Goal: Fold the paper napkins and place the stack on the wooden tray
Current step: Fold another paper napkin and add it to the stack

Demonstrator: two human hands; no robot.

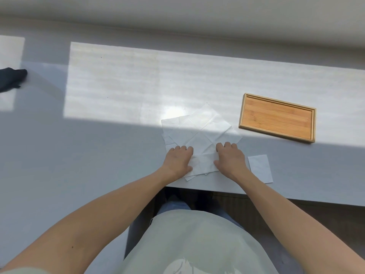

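A loose pile of unfolded white paper napkins lies spread on the white table, near its front edge. My left hand and my right hand rest on the near part of the top napkin, one on each side, fingers curled onto the paper. One folded napkin lies flat just right of my right hand. The wooden tray sits further right and back, with nothing in it.
The table's front edge runs just behind my wrists. A dark object lies at the far left edge. Bright sunlight covers the back half of the table.
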